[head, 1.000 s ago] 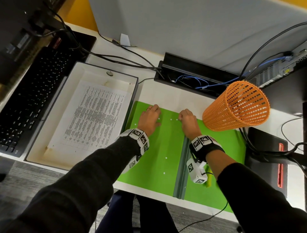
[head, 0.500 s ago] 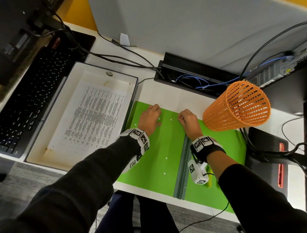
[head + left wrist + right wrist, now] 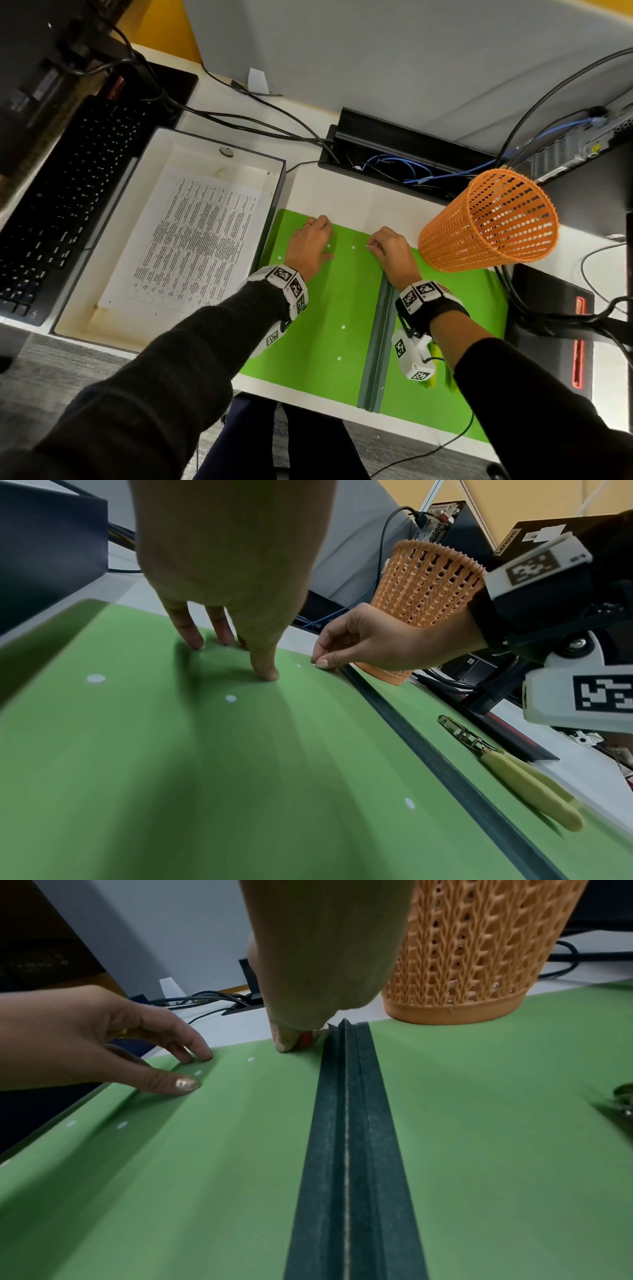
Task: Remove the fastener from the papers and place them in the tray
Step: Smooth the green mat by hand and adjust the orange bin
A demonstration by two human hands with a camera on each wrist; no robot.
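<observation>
An open green folder with a dark spine lies on the desk in front of me. My left hand presses on its left leaf with thumb and fingertips spread. My right hand pinches thumb and forefinger together at the folder's far edge beside the spine. Whether a small fastener sits between the fingertips is too small to tell. Printed papers lie flat in the white tray to the left. Small white dots speckle the left leaf.
Yellow-handled pliers lie on the folder's right leaf, under my right wrist. An orange mesh basket stands just right of my right hand. A black keyboard is left of the tray, and a cable trough runs behind.
</observation>
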